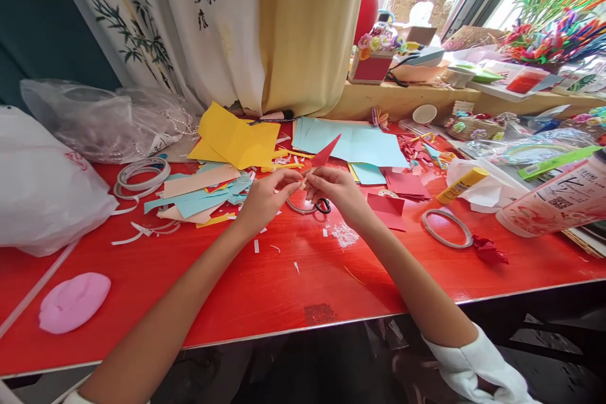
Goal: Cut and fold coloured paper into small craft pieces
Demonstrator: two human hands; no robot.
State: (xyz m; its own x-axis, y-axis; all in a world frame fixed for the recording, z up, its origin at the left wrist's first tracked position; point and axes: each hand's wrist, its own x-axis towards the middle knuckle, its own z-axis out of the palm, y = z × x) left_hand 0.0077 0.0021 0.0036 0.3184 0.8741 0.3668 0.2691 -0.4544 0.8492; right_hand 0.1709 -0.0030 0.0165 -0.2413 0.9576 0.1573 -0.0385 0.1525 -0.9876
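Observation:
A folded piece of red paper (326, 151) rises to a point above my fingers, over the middle of the table. My right hand (338, 192) pinches its lower end between thumb and fingers. Fingertip to fingertip with it, my left hand (269, 199) is closed in a pinch at the same lower end, where the fingers cover most of the paper. Below my hands lie scissors with a black handle (323, 206) and a roll of tape (300, 207), both partly hidden. Red paper squares (407, 183) lie to the right of my right hand.
Yellow paper (237, 139), light blue sheets (350, 139) and paper strips (203, 192) cover the back of the red table (227, 303). On the right are a glue stick (463, 185), a tape roll (447, 228) and a bottle (553, 192). Pink putty-like material (74, 303) lies left.

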